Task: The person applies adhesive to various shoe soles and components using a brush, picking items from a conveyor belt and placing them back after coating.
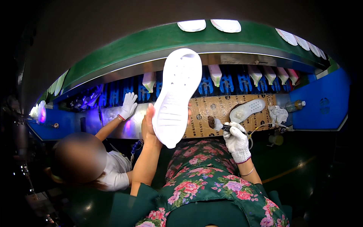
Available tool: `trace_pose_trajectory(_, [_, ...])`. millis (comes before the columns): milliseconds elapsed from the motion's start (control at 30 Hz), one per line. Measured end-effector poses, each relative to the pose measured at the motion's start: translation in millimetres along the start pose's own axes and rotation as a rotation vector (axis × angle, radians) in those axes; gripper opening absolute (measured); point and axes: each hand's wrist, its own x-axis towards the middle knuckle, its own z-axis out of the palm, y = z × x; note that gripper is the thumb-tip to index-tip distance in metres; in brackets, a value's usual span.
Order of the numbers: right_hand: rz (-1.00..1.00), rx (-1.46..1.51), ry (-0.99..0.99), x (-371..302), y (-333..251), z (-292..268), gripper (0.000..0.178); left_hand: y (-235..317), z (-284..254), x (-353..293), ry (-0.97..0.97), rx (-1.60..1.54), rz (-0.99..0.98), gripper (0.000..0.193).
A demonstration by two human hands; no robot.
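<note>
My bare left hand (149,125) grips a large white shoe sole (174,99) by its edge, raised upright in front of me. The sole's ridged, hole-dotted face is turned toward me. In my right hand (237,143), covered by a white knit glove, is a small brush (218,124) with pale bristles and a dark handle. A thin hose runs close beside that hand. Just beyond it, another white sole (247,110) lies on the cardboard-covered bench (202,108); the brush is apart from both soles.
Blue clamps (227,84) line the bench's back, with several soles standing among them. Above runs a green conveyor belt (151,36) bearing more soles. A crumpled white cloth (278,114) and a clear bottle (296,105) sit at right. At left, a co-worker's gloved hand (128,106) rests on metal.
</note>
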Motion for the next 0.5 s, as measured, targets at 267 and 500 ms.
trace_pose_trajectory(267, [-0.038,0.025,0.073,0.9,3.0,4.2,0.020,82.8,-0.3,89.9,-0.383,-0.051,0.152,0.092])
trace_pose_trajectory(500, [-0.004,-0.054,0.114,6.3,16.9,8.9,0.021,107.7,9.8,154.1,0.054,-0.577,0.117,0.099])
